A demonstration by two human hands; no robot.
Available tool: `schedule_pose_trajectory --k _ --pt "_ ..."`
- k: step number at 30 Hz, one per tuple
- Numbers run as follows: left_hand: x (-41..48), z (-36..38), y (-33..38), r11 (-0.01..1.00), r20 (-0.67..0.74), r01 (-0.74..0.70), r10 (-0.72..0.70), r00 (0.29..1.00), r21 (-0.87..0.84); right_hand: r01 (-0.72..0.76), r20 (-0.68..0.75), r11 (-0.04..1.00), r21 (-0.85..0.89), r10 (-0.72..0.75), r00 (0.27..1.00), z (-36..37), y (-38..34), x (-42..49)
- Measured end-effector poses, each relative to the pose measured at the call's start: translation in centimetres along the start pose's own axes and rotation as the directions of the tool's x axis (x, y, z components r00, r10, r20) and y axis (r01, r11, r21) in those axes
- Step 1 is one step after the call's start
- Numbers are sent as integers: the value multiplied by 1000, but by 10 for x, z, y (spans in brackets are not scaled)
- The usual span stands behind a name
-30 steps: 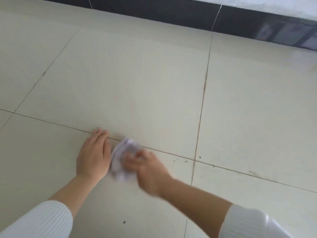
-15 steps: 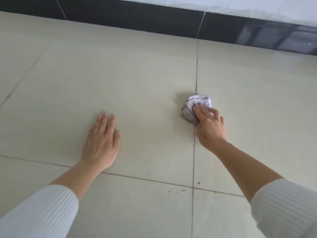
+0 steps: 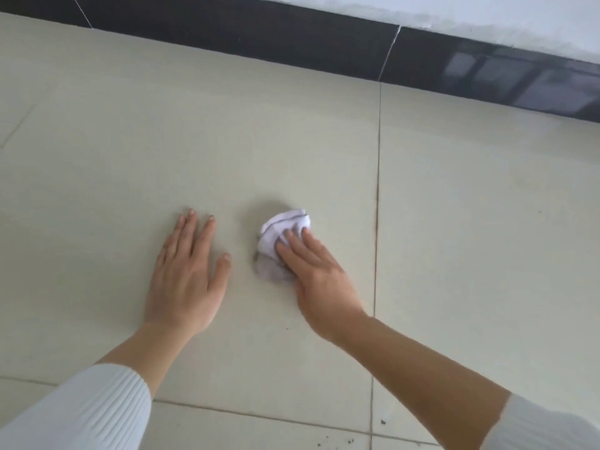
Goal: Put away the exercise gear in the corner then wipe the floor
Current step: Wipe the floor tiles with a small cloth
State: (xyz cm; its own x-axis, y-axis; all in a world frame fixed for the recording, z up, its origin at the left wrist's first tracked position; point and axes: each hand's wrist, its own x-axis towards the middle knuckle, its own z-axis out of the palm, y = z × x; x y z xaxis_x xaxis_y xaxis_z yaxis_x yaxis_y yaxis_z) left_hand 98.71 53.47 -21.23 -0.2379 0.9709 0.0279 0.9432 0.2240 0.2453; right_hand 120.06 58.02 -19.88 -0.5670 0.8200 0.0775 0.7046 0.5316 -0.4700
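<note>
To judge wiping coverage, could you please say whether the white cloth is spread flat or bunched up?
Bunched up: the crumpled white cloth forms a creased wad under the right hand.

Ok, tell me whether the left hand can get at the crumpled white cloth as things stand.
Probably yes: the left hand lies flat beside the crumpled white cloth, bare pale tile between them, though the right hand presses on it.

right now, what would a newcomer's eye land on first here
The crumpled white cloth in mid-floor, pressed down by the right hand. The left hand lies flat on the pale tiles beside it, not touching it. A dark skirting band runs along the top.
</note>
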Motion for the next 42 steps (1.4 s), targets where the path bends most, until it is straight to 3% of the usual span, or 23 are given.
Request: schedule_pose_trajectory --k 1,3,5,7,9,10,12,14,15,18,20,23,25,27,29,31,33,35,38,42 --pt "0 0 0 1000 1 -3 3 1000 -5 150 107 989 -9 -148 983 -1 -2 -12" --pt "0 0 -1 1000 12 -5 5 1000 -4 397 304 918 13 -382 873 -13 15 -24" --pt "0 1 0 1000 26 22 -22 999 0 490 345 872 -22 -453 822 -30 49 -16" --pt "-1 0 1 999 36 48 -48 998 4 331 259 934 -135 -289 922 -46 84 5" --pt "-1 -1 2 999 41 48 -48 998 6 -9 100 978 -210 31 995 -61 111 38" --pt "-1 -1 2 999 43 45 -45 998 6 -197 26 956 -218 208 978 -65 118 55" --pt "0 -1 2 999 45 41 -42 998 12 -503 -104 846 -176 492 864 -67 121 90" --pt "0 0 3 999 46 45 -46 998 15 -623 -191 776 -102 599 777 -58 108 118" --pt "0 0 2 999 45 48 -48 998 14 -603 -212 795 -65 580 787 -47 94 126" --pt "0 -2 3 999 41 47 -47 998 13 -263 -166 964 -31 255 953 -7 39 114" --pt "0 -2 3 999 44 47 -47 998 13 36 -42 999 -40 -38 998 10 7 80" --pt "0 -2 3 999 60 44 -45 997 12 374 246 927 8 -364 898 1 8 41" --pt "0 -3 3 999 65 44 -44 997 2 506 312 862 -21 -475 823 -17 42 46" --pt "0 -5 3 999 64 40 -39 997 -3 377 235 920 -108 -345 909 -33 79 68" --pt "0 -6 4 999 70 36 -37 997 7 -2 64 988 -156 12 998 -51 103 96" --pt "0 -7 5 999 75 38 -38 996 5 -355 -70 921 -159 348 935 -58 112 126" --pt "0 -8 6 999 72 35 -35 997 1 -533 -122 830 -165 519 846 -53 108 157" --pt "0 -9 6 1000 67 30 -29 997 -3 -552 -139 816 -169 535 833 -41 96 187" --pt "0 -9 7 1000 67 19 -19 998 -1 -476 -61 872 -113 472 880 -24 67 220" --pt "0 -9 7 1000 76 19 -19 997 9 -243 41 970 -33 244 969 1 26 239"
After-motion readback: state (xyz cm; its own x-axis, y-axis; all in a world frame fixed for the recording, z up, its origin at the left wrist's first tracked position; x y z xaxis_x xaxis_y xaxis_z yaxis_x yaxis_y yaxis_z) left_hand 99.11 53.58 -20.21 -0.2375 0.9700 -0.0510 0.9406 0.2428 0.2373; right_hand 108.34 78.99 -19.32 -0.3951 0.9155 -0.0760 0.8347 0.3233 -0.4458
